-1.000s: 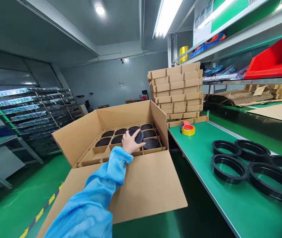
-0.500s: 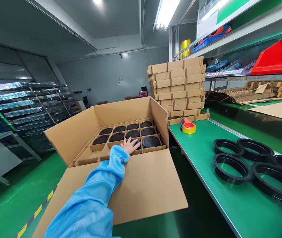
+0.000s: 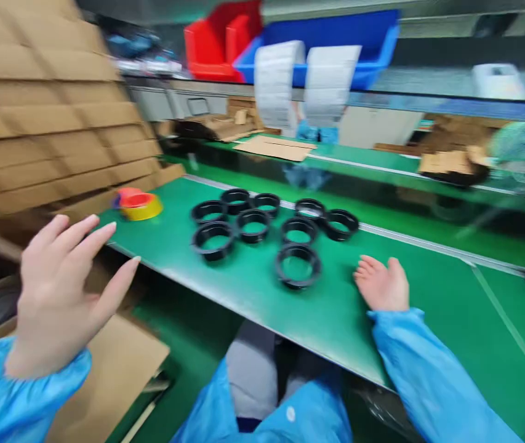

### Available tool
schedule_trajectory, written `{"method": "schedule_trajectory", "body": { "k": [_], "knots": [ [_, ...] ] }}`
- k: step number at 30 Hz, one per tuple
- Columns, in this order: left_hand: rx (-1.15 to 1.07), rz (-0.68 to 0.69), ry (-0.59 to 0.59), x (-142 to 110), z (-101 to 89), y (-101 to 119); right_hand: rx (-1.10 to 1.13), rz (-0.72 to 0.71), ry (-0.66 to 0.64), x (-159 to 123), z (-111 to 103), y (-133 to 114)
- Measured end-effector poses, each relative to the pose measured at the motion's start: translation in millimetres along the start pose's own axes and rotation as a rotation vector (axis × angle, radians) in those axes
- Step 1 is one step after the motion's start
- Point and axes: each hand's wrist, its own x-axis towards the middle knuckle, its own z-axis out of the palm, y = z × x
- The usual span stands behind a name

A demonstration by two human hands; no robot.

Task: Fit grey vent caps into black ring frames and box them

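Note:
My left hand (image 3: 61,295) is raised at the left with its fingers spread and nothing in them, above the open cardboard box (image 3: 109,369). Over the green workbench (image 3: 244,289), my right hand (image 3: 382,283) is half turned up, its fingers loosely extended and holding nothing. Several black plastic rings lie on the bench between the hands. Nearest to my right hand are the front ring (image 3: 283,271) and another ring (image 3: 355,224) farther back. A yellow tape roll (image 3: 144,209) with a red core lies beyond my left hand.
Stacked cardboard dividers (image 3: 59,135) rise at the left. A shelf over the bench carries a red bin (image 3: 209,52), a blue bin (image 3: 327,34) and hanging white label strips (image 3: 276,86). Behind the bench, flat cardboard (image 3: 274,147) lies on another green surface, with a person's blue sleeve beyond.
My view has swung right from the box to the bench. The left hand has lifted off the black round pieces in the box. My right hand has come into view over the bench.

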Motion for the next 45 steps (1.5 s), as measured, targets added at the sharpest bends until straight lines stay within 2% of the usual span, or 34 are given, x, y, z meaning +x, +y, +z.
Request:
{"method": "schedule_trajectory", "body": {
  "k": [2,4,6,8,10,13,16,22,28,32,39,45],
  "knots": [
    [-0.258,0.125,0.045,16,39.2,67,-0.003,0.026,0.013,0,-20,-24],
    [-0.507,0.247,0.004,20,71.9,141,0.013,0.024,-0.009,4,-23,-32],
    [-0.658,0.436,-0.151,15,101.6,211,0.042,0.010,-0.053,8,-20,-32],
    [-0.711,0.557,-0.270,8,130.8,269,0.074,0.010,-0.125,7,-16,-31],
    [-0.783,0.548,-0.377,4,157.7,311,0.097,0.030,-0.198,6,-15,-32],
    [-0.928,0.462,-0.413,2,186.1,346,0.149,0.059,-0.259,7,-20,-36],
    [-1.039,0.430,-0.372,1,197.7,358,0.239,0.046,-0.275,8,-24,-39],
    [-1.198,0.386,-0.273,2,197.6,352,0.312,0.066,-0.298,4,-20,-37],
    [-1.286,0.230,-0.350,-1,193.5,347,0.276,0.062,-0.343,-1,-16,-33],
    [-1.232,0.260,-0.397,0,189.7,344,0.252,0.076,-0.373,-2,-16,-31],
    [-1.263,0.266,-0.338,0,189.2,344,0.234,0.083,-0.384,-3,-16,-32],
    [-1.213,0.249,-0.376,-1,189.7,342,0.222,0.085,-0.413,-5,-15,-34]
  ]
}}
